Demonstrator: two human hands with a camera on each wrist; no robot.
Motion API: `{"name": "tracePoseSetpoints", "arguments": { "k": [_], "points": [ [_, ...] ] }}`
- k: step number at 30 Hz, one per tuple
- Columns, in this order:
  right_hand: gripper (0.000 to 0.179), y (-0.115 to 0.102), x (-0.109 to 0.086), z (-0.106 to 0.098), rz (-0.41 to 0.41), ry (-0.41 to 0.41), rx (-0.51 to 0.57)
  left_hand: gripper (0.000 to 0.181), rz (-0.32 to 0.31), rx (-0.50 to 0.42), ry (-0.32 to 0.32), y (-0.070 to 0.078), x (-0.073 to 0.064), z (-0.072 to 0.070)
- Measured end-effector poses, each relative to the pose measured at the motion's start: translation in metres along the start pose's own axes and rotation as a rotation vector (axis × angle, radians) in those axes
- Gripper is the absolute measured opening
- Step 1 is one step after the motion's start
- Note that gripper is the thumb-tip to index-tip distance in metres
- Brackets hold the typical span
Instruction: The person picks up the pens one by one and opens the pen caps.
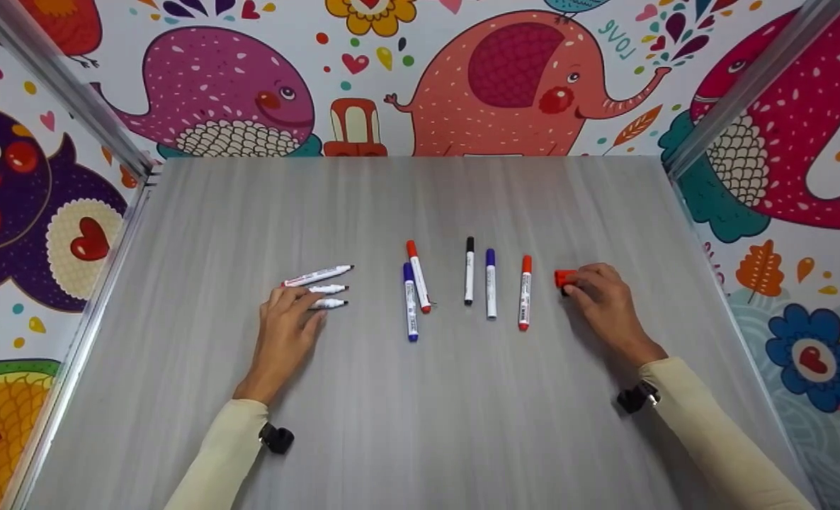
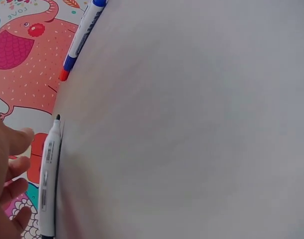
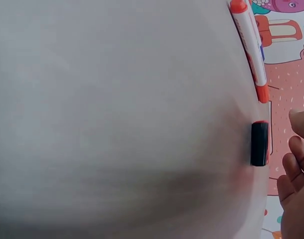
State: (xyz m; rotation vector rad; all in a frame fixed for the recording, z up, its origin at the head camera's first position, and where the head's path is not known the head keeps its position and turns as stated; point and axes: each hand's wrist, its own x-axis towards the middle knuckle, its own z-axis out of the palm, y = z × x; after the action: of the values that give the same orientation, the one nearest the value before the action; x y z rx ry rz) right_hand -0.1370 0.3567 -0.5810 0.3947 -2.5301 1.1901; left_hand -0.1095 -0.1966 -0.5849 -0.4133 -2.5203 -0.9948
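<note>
My left hand (image 1: 285, 333) hovers at the near end of several uncapped white markers (image 1: 331, 271), its fingers loosely bent and partly hiding them. The left wrist view shows its fingers (image 2: 15, 189) beside a black-tipped marker (image 2: 50, 179), pinching nothing that I can see. On the right side, my right hand (image 1: 608, 308) is by some loose caps, the red cap (image 1: 564, 277) the plainest in the head view. A black cap (image 3: 260, 144) lies in front of a bit of red in the right wrist view. That hand's thumb and fingers stand apart from the black cap.
Between the hands lie capped markers: a blue one (image 1: 410, 304) touching or close against a red one (image 1: 420, 280), then a black one (image 1: 469, 273), another blue one (image 1: 491, 283) and another red one (image 1: 525, 294). The grey table (image 1: 420, 425) meets patterned walls.
</note>
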Motion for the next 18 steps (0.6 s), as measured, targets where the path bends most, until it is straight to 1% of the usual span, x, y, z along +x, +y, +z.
{"name": "tracePoseSetpoints", "arguments": {
  "k": [5,12,18],
  "points": [
    [0.021,-0.006,0.001,0.005,-0.010,-0.031,0.015,0.033,-0.005,-0.019,-0.005,0.008,-0.002,0.003],
    [0.024,-0.015,0.003,0.011,-0.026,-0.062,0.010,0.032,-0.020,-0.061,-0.064,0.021,-0.007,0.009],
    [0.027,-0.022,0.006,0.015,-0.065,-0.069,0.018,0.033,0.000,-0.067,-0.071,0.027,-0.011,0.014]
  ]
}}
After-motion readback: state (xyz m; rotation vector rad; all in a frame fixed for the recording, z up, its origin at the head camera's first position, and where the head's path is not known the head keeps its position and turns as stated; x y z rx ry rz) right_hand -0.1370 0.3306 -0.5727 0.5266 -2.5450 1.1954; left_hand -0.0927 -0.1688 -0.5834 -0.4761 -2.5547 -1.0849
